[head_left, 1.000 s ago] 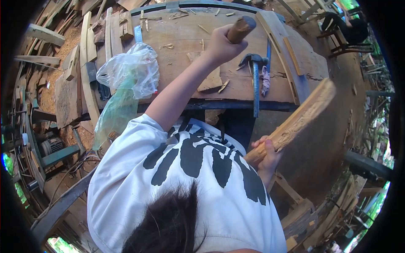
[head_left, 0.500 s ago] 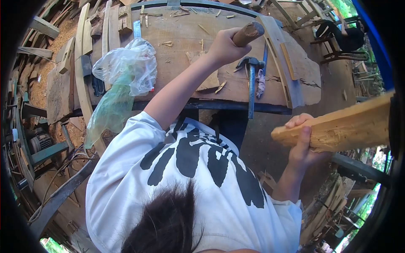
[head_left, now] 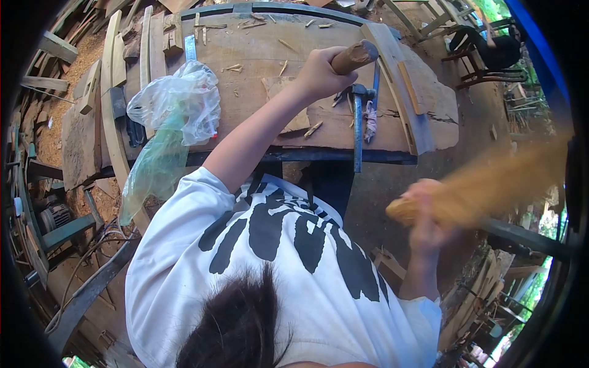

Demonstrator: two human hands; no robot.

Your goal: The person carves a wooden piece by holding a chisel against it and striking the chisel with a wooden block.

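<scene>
Holding wood in both hands. Gripping a yellow-brown wooden club [head_left: 509, 184] in the right hand [head_left: 423, 205], out past the right side of the desk [head_left: 337, 35]. Tapering to a blunt, rounded end just left of the fist, then broadening toward the right edge of the view, smeared in outline and too blurred to read in surface detail. Wrapping the right hand around the narrow part; cannot tell each finger's place through the blur.

Clasping a round, dark-brown wooden rod [head_left: 354, 58] in the left hand [head_left: 320, 72], over the desk with the arm stretched forward. Pointing its blunt end toward the upper right, with the other part hidden inside the curled fingers.

Facing, on the desk, a claw hammer [head_left: 358, 126] near the left hand, its handle jutting past the near edge, with a pale twisted bundle [head_left: 370, 121] just beside it; farther left, a crumpled white plastic bag [head_left: 178, 98].
</scene>
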